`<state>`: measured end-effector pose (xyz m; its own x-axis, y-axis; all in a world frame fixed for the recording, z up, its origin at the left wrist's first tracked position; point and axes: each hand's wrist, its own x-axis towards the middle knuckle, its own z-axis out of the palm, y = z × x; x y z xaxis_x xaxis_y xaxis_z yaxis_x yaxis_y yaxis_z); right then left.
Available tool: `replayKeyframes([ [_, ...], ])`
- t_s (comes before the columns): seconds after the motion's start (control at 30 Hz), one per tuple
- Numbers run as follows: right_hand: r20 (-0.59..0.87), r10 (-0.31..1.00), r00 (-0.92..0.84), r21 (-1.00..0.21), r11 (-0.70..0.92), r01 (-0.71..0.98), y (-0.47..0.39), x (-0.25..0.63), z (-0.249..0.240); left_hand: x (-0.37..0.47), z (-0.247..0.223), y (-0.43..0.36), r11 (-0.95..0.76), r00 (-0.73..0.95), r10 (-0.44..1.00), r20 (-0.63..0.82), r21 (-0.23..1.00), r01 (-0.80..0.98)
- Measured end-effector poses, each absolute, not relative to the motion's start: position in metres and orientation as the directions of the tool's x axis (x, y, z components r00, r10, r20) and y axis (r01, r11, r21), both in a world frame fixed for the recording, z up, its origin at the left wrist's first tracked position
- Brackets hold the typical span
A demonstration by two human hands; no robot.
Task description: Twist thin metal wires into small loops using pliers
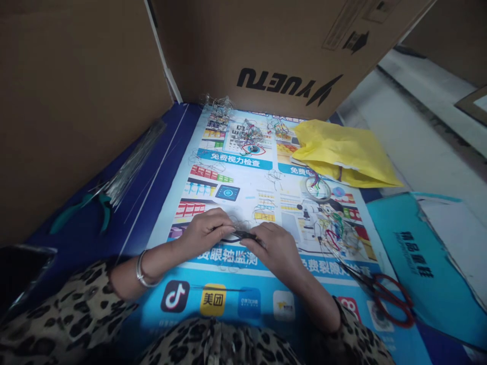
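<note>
At the middle of the printed poster mat, my left hand (211,230) and my right hand (276,248) are close together. A slim dark strand-like piece (243,234) runs between their fingertips, its exact kind too unclear to tell. The left thumb and forefinger pinch one end. Curled fingers of the right hand grip the other end. Fine thin wire (241,223) loops just beyond the fingers. Nearer my body, a dark thin strand (224,289) lies across the poster.
Teal-handled pliers (72,215) lie left beside a bundle of straight wires (133,162). Tangled wires (249,134) sit at the back. A yellow bag (342,152), a clear tape roll (318,188), red-handled scissors (393,301) and a teal bag (422,253) lie right. Cardboard (236,40) stands behind.
</note>
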<state>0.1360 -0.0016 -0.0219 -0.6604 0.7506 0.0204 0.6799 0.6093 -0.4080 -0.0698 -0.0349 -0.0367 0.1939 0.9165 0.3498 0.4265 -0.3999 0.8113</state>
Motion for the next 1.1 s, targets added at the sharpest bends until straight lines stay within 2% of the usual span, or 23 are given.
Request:
replayKeyframes([
  [0.27, 0.126, 0.780, -0.613, -0.383, 0.608, 0.696, 0.004, 0.148, -0.024, -0.072, -0.040, -0.034, -0.335, 0.169, 0.942, 0.290, 0.839, 0.429],
  [0.53, 0.153, 0.779, -0.608, -0.334, 0.619, 0.711, 0.008, 0.154, -0.032, -0.071, -0.045, -0.037, -0.280, 0.123, 0.958, 0.259, 0.754, 0.594],
  [0.8, 0.192, 0.756, -0.626, -0.332, 0.650, 0.683, 0.008, 0.151, -0.038, -0.071, -0.052, -0.042, -0.255, 0.054, 0.950, 0.309, 0.659, 0.707],
  [0.97, 0.182, 0.759, -0.625, -0.344, 0.644, 0.683, 0.008, 0.149, -0.039, -0.073, -0.047, -0.043, -0.235, 0.038, 0.951, 0.306, 0.643, 0.729],
  [1.1, 0.195, 0.762, -0.618, -0.354, 0.642, 0.680, 0.009, 0.149, -0.041, -0.074, -0.046, -0.043, -0.225, 0.022, 0.955, 0.296, 0.675, 0.703],
])
